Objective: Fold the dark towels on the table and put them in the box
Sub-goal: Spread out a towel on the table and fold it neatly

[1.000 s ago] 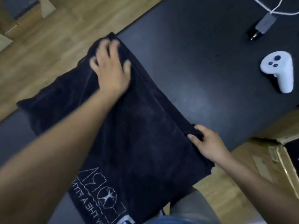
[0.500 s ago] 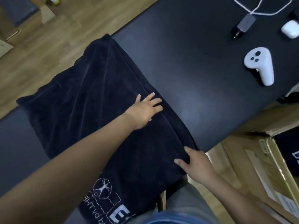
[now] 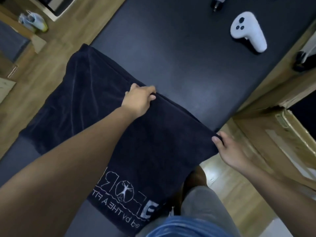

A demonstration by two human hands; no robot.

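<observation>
Two hands pinch the dark towel [image 3: 85, 106] along its far long edge on the desk [image 3: 171, 48]: left hand [image 3: 138, 100] mid-edge, right hand [image 3: 229, 149] at the towel's nearer corner.

A matte black rectangular counter [image 3: 179, 65] carries a dark navy plush towel [image 3: 95, 108], spread flat along its left edge, with the white-printed end at the near edge. A white plastic handheld controller [image 3: 248, 31] lies near the right edge. A grey plug adapter [image 3: 217, 2] sits beyond it, toward the far edge.
</observation>
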